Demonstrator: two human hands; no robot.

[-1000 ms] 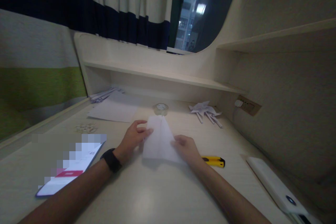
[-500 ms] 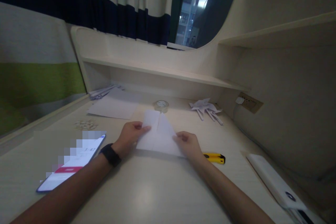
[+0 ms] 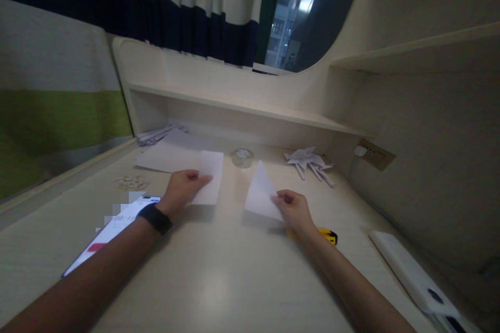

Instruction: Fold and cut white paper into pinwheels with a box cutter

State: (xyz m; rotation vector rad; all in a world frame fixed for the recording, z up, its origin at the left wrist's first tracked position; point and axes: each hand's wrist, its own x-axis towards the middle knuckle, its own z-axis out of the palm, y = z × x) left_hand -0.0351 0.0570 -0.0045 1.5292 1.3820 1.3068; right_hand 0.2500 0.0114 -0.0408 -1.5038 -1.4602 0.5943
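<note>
In the head view, two separate pieces of white paper are held just above a pale desk point(image 3: 219, 291). A rectangular strip of paper point(image 3: 209, 183) is pinched at its lower left edge by the left hand point(image 3: 182, 192), the thumb laid on top and the fingers closed beneath; a dark wristband point(image 3: 155, 218) is worn on that arm. A triangular piece of paper point(image 3: 261, 195) is gripped at its lower right corner by the right hand point(image 3: 294, 210), whose fingers are curled shut around it (the exact contact is partly hidden by the knuckles). The two pieces are kept apart, with bare desk between them, and a faint shadow is cast under each.

A lit phone point(image 3: 111, 231) is seen lying flat beside the left forearm, its screen partly blurred. A yellow utility knife point(image 3: 327, 235) is largely covered by the right wrist. Behind the papers, a roll of clear tape point(image 3: 242, 157) is placed near the back of the desk, with a flat white sheet point(image 3: 167, 153) to its left and a heap of folded paper pieces point(image 3: 308, 162) to its right. Small pale scraps point(image 3: 130, 183) are scattered near the left edge. A white device point(image 3: 414, 276) is laid along the right side, below a wall socket point(image 3: 375, 153).
</note>
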